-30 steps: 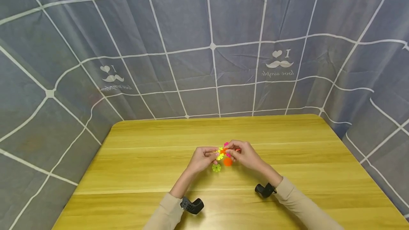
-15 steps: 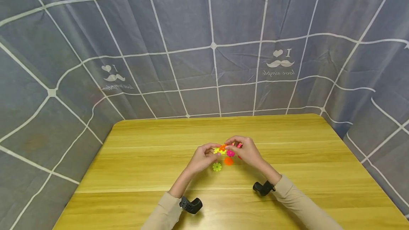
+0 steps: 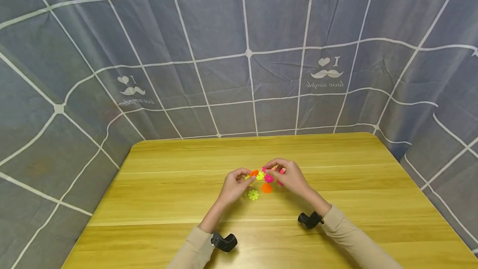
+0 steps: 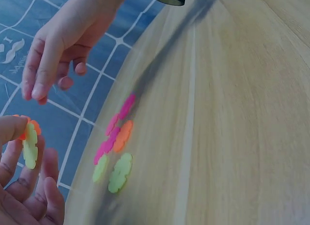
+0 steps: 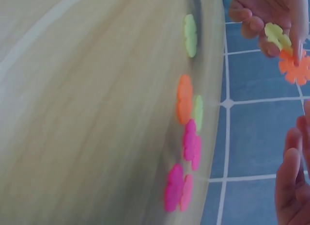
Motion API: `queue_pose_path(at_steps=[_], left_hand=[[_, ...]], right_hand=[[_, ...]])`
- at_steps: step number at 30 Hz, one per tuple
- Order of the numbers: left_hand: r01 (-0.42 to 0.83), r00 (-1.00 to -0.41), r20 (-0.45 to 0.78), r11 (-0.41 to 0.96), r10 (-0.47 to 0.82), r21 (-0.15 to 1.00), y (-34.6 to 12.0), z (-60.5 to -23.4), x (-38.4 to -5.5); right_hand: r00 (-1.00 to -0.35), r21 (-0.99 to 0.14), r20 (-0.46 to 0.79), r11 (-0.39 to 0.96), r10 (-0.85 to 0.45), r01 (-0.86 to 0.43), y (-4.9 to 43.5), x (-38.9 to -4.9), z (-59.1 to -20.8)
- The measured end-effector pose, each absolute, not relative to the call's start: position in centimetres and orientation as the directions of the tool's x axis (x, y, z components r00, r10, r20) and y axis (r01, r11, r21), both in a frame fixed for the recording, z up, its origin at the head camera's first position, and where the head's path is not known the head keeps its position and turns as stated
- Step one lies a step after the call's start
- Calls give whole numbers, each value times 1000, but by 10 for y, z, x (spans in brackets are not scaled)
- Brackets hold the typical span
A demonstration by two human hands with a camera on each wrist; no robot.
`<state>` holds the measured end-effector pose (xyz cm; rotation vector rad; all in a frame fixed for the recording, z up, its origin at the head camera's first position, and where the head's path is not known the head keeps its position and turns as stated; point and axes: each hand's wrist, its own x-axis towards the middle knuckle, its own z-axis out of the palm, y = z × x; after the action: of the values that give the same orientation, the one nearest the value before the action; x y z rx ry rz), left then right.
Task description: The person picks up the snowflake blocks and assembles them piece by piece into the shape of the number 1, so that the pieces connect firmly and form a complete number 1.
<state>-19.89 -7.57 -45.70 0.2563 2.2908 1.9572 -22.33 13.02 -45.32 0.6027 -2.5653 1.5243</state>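
My left hand [image 3: 233,187] pinches a flower-shaped orange plastic disc [image 5: 294,67], joined to a yellow one [image 5: 276,36], between thumb and fingers. The joined pair is held above the table. Just to the right is my right hand [image 3: 289,176], its fingers loosely bent and holding nothing, with a gap between it and the discs. Loose discs lie below the hands: a yellow-green one [image 3: 253,194], an orange one [image 3: 267,188], a yellow one [image 3: 260,175] and a magenta one [image 3: 269,178]. Further pink discs [image 5: 186,192] are partly covered by the right hand in the head view.
The wooden table [image 3: 168,202] stretches out on both sides of the hands. A grey curtain [image 3: 220,78] with white lines hangs behind it and along the sides. Each wrist wears a black camera, one on the left [image 3: 224,242] and one on the right [image 3: 310,220].
Both hands were on the joined discs a second ago. The right hand has let go of the orange disc, and the left hand has drawn the pair slightly left.
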Motion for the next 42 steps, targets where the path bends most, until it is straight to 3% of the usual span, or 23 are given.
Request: queue_pose_path(at_steps=[12, 22, 42], left_hand=[[64, -994, 43, 208, 103, 976, -86, -467, -200], [90, -992, 69, 206, 103, 974, -87, -466, -198], [123, -989, 103, 202, 107, 972, -83, -426, -179]], right_hand=[[-963, -725, 218, 634, -157, -268, 153, -226, -468], [-992, -646, 56, 753, -115, -124, 170, -229, -474], [-992, -554, -75, 831, -101, -43, 167, -234, -475]])
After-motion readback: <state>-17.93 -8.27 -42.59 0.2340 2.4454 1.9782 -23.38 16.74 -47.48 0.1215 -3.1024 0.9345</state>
